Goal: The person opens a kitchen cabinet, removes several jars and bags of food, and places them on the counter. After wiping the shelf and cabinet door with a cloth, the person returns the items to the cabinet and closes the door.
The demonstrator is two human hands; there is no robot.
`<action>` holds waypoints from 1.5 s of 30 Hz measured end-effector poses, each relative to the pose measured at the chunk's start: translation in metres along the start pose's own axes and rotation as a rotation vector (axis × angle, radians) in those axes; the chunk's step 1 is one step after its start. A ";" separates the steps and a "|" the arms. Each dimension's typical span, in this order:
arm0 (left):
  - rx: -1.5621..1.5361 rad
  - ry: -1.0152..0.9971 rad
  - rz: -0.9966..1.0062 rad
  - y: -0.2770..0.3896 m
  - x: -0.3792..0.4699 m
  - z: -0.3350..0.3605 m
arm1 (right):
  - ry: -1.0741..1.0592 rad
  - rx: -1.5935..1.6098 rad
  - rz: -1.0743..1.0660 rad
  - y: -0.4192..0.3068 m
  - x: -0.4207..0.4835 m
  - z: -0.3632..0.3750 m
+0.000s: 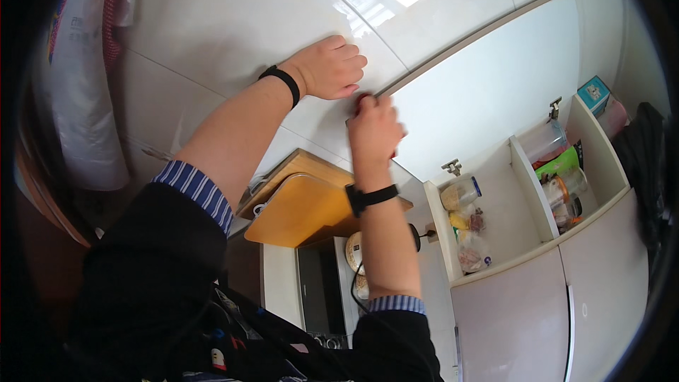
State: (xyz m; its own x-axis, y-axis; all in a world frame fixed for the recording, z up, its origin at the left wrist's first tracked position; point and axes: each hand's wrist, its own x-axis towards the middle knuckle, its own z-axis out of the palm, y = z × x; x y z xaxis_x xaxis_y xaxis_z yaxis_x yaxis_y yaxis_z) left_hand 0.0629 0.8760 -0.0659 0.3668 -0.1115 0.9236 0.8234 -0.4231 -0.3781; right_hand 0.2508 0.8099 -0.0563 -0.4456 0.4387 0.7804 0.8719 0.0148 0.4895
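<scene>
My left hand (331, 66) is curled into a fist in front of the glossy white wall tiles, with nothing visible in it. Below and right of it, my right hand (374, 127) is closed around a red object (364, 100), at the lower left corner of a raised white cabinet door (488, 74). Red shows above the fingers and beside the palm; the hand hides the rest, so its kind is unclear. Both wrists wear black bands.
An open wall cabinet (522, 185) holds jars and food bags at right. Wooden boards (297, 207) stand below my hands, beside a dark-fronted appliance (321, 286). Plastic-covered items (85, 101) hang at left. A blue box (593, 94) and black bag (644, 170) lie beyond the cabinet.
</scene>
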 end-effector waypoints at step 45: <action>-0.126 0.038 0.012 0.015 0.000 0.004 | 0.437 0.173 0.570 0.093 0.134 -0.018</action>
State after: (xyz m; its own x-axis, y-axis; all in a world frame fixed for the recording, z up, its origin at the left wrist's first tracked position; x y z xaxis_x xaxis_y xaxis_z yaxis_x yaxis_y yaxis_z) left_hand 0.0773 0.8732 -0.0718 0.3573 -0.1503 0.9218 0.7572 -0.5311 -0.3801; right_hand 0.2680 0.8537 0.1009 0.0771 0.0233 0.9968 0.9958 0.0484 -0.0781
